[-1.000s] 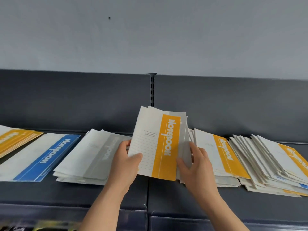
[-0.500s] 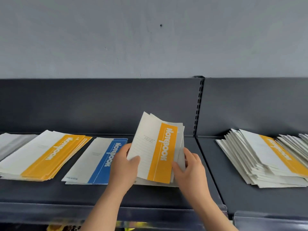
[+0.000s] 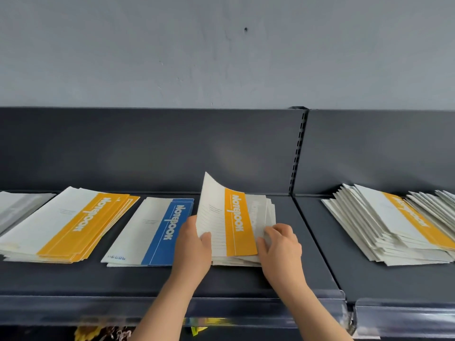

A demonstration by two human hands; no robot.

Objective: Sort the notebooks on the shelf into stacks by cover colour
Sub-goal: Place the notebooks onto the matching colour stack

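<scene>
The fingers (image 3: 206, 238) of the left hand (image 3: 192, 247) are curling round the left edge of a yellow notebook (image 3: 234, 217), thumb pressing on its lined front and the other fingers hidden behind it, so that the cover is standing tilted up and bowing at its far corner. The fingers (image 3: 274, 230) of the right hand (image 3: 282, 249) are bending over the near right corner of the grey pile (image 3: 261, 212) lying under that notebook and appear to be pinching it. Whether the thumb is also touching the yellow band is not something I can tell. Both hands are working at the middle of the shelf (image 3: 246, 279), just right of the blue stack (image 3: 152, 232). As for progress, the sorting is looking well begun but far from finished. A thick yellow stack (image 3: 73, 225) is lying to the left, the thinner blue stack is sitting beside it, and a grey stack (image 3: 17, 207) is showing at the far left edge, partly cut off. Well apart on the right, past the upright, a large fanned mixed heap (image 3: 384, 227) is waiting, yellow on top with many pale edges under it. The lifted yellow notebook is probably heading for the yellow stack, since it is sitting on grey covers where it does not belong.
</scene>
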